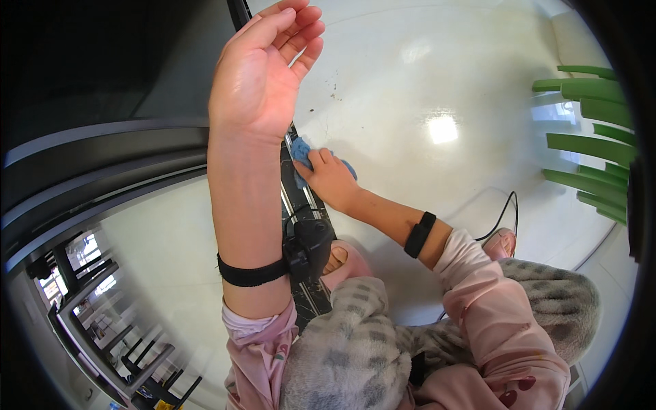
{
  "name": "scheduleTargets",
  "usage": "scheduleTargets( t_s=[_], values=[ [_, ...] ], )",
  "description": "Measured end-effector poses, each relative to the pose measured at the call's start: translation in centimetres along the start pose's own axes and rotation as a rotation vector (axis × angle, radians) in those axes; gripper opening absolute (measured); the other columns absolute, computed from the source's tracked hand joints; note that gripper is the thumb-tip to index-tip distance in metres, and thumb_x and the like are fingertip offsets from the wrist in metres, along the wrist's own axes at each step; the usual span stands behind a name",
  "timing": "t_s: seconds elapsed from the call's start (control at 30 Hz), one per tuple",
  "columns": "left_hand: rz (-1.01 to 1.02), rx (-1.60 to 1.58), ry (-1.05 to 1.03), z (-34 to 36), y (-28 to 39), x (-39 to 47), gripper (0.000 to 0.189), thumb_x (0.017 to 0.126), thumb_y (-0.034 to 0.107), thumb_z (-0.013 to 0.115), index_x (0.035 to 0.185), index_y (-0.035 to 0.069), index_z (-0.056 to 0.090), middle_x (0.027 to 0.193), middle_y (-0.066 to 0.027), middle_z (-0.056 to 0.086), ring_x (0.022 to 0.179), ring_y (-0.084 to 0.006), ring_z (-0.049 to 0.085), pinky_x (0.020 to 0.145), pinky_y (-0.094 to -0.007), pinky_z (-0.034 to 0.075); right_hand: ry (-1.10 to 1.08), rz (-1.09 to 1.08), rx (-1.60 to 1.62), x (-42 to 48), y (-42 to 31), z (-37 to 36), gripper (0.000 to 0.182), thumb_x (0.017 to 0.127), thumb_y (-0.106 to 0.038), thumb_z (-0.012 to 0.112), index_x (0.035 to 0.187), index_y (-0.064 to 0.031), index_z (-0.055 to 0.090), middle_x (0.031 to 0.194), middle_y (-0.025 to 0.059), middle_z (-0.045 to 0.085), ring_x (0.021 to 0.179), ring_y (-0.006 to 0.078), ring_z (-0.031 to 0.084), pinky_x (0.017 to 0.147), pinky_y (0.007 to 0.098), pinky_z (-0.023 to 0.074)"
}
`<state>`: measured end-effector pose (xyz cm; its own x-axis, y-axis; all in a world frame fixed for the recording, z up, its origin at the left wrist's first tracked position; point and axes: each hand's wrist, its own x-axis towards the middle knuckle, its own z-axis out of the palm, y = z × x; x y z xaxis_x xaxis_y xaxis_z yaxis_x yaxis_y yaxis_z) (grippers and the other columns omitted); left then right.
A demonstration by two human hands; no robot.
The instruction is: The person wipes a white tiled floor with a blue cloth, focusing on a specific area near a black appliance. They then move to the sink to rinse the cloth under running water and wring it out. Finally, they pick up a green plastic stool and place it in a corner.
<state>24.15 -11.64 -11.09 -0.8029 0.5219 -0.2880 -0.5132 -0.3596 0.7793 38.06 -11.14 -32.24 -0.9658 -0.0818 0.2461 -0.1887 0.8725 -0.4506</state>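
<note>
In the upper middle, my left hand (261, 72) is raised close to the camera, palm showing and fingers loosely curled with nothing visible in them. It overlaps the edge of a dark panel (237, 15); I cannot tell whether it touches it. Lower down, my right hand (330, 179) presses a blue cloth (301, 149) onto a black floor strip with metal sliding-door rails (286, 197). Fingers and palm cover much of the cloth. Part of the rails is hidden behind my left forearm and the black device (310, 243) strapped to it.
Dark specks (334, 95) lie on the pale, glossy floor (389, 66) beyond the cloth. Green slats (589, 148) stand at the right, with a black cable (505, 212) nearby. Dark glossy panels (102, 138) fill the left. A pink slipper (353, 266) is beside the rails.
</note>
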Motion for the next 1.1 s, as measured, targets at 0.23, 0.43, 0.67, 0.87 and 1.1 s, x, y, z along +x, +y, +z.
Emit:
scheduleTargets(
  t_s=[0.23, 0.43, 0.67, 0.87, 1.1],
  values=[
    [0.018, -0.008, -0.013, -1.8, 0.7, -0.1, 0.025, 0.089, 0.007, 0.049, 0.110, -0.005, 0.053, 0.103, -0.0137, 0.056, 0.100, -0.0234, 0.053, 0.092, -0.0347, 0.044, -0.035, 0.187, -0.037, 4.4, 3.9, -0.3, 0.042, 0.077, -0.007, 0.052, 0.119, -0.0109, 0.054, 0.094, 0.0144, 0.047, 0.089, 0.0306, 0.047, 0.074, 0.0346, 0.0464],
    [0.038, -0.005, -0.036, -1.6, 0.5, 0.3, 0.026, 0.089, 0.008, 0.049, 0.111, -0.005, 0.052, 0.103, -0.0135, 0.055, 0.100, -0.0233, 0.053, 0.092, -0.0349, 0.044, 0.067, 0.158, 0.060, 3.3, 0.3, 0.3, 0.040, 0.075, -0.005, 0.052, 0.115, 0.0011, 0.051, 0.092, 0.0158, 0.046, 0.084, 0.0299, 0.048, 0.067, 0.0364, 0.0473],
    [-0.008, 0.001, 0.026, -2.7, -0.1, 0.5, 0.027, 0.089, 0.008, 0.049, 0.112, -0.005, 0.051, 0.103, -0.0134, 0.055, 0.100, -0.0233, 0.053, 0.092, -0.0350, 0.043, 0.003, 0.105, -0.028, 2.8, 1.2, 1.7, 0.034, 0.076, -0.010, 0.056, 0.110, -0.0068, 0.059, 0.088, 0.0098, 0.045, 0.087, 0.0267, 0.045, 0.070, 0.0332, 0.0445],
    [0.004, -0.017, -0.023, -2.3, 0.6, 0.2, 0.026, 0.089, 0.008, 0.050, 0.112, -0.005, 0.052, 0.103, -0.0132, 0.056, 0.100, -0.0228, 0.053, 0.092, -0.0346, 0.043, 0.031, 0.197, 0.004, 3.6, 2.1, 1.1, 0.034, 0.076, -0.009, 0.055, 0.108, -0.0125, 0.062, 0.089, 0.0115, 0.046, 0.089, 0.0278, 0.045, 0.072, 0.0337, 0.0436],
    [0.021, 0.050, -0.030, -0.4, -0.3, 0.1, 0.026, 0.088, 0.008, 0.051, 0.112, -0.005, 0.052, 0.102, -0.0125, 0.056, 0.099, -0.0223, 0.054, 0.091, -0.0341, 0.044, 0.102, 0.246, 0.434, 4.2, 4.7, -4.9, 0.055, 0.067, 0.006, 0.053, 0.118, -0.0160, 0.057, 0.097, 0.0145, 0.047, 0.090, 0.0331, 0.044, 0.083, 0.0378, 0.0408]
  ],
)
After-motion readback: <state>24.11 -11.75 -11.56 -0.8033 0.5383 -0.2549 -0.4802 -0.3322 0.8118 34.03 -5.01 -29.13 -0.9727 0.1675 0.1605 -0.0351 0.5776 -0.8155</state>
